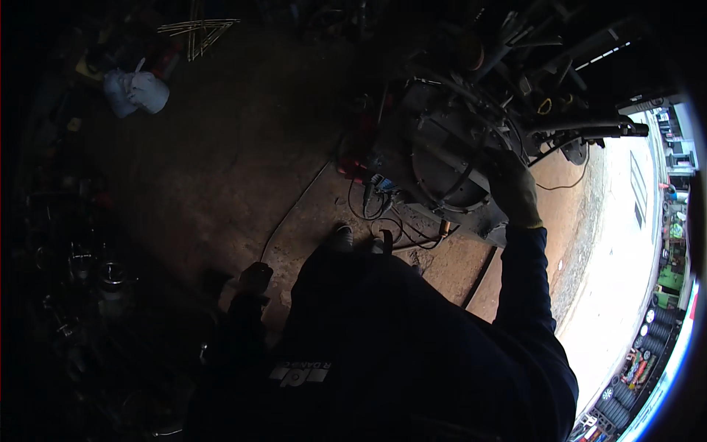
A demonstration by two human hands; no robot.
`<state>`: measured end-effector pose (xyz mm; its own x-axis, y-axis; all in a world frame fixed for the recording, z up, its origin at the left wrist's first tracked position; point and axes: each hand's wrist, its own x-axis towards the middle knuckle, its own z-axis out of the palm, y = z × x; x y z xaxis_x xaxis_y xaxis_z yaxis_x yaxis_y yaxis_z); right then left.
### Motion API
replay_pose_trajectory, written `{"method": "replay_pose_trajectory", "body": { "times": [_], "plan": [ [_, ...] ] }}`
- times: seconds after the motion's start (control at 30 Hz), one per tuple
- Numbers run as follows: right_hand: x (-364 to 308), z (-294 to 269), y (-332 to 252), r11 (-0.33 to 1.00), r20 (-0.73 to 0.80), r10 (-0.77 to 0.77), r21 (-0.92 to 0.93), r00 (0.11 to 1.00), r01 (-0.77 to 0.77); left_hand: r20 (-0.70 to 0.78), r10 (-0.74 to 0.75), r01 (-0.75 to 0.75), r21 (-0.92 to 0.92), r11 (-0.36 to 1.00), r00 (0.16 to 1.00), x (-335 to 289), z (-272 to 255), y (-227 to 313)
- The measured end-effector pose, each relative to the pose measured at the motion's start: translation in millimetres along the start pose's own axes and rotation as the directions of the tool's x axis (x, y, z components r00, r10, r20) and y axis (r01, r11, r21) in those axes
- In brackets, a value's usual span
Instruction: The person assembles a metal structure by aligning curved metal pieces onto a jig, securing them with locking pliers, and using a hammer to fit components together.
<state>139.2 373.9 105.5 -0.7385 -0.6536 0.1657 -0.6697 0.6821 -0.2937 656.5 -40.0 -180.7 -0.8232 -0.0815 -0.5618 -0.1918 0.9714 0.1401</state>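
My right hand (pixel 518 193), in a pale work glove with a yellowish cuff, reaches to the edge of a round, dark metal ring (pixel 464 184) on a workbench (pixel 482 225). Its fingers fade into shadow, so their grip is hidden. A thin hose or cable arcs over the ring. My left hand (pixel 255 278) hangs low at my left side, mostly dark. One end of a thin cord (pixel 294 199) on the floor comes up beside it; whether the hand holds the cord does not show. Below the bench's near edge lies a blue-grey power tool (pixel 381 183) among looped cables.
Metal bars and pipes (pixel 515 37) crowd the bench's far side. Pale bundles (pixel 136 90) and thin rods (pixel 195 33) lie at the far left. Dark machine parts (pixel 110 276) stand to my left. At right, a bright paved yard (pixel 618 243) opens out, with stacked tyres (pixel 655 331) beyond.
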Motion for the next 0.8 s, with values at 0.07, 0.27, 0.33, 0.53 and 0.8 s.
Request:
{"method": "replay_pose_trajectory", "body": {
  "times": [0.07, 0.27, 0.33, 0.53, 0.8],
  "plan": [
    [-6, -5, 3, 1.0, -0.044, 0.006, -0.016, 0.999, -0.006, 0.047, -0.01, 0.008, 0.041, 0.999, 0.999, -5, -13, 12],
    [15, -35, -57, 0.95, -0.066, 0.313, 0.031, 0.947, -0.312, 0.103, 0.054, -0.043, -0.101, 0.994, 0.993, -14, 3, -41],
    [31, -37, -78, 0.941, -0.184, 0.339, 0.057, 0.923, -0.334, 0.118, 0.019, -0.008, -0.09, 0.996, 0.993, 6, -40, -63],
    [136, 2, -204, 0.96, -0.441, 0.177, 0.274, 0.88, -0.056, 0.001, -0.01, 0.01, -0.229, 0.973, 1.0, 80, -91, -232],
    [278, 153, -354, 0.914, 0.101, -0.036, 0.406, 0.994, -0.009, -0.028, -0.435, 0.238, -0.804, 0.545, 0.9, 148, -271, -379]
  ]
}}
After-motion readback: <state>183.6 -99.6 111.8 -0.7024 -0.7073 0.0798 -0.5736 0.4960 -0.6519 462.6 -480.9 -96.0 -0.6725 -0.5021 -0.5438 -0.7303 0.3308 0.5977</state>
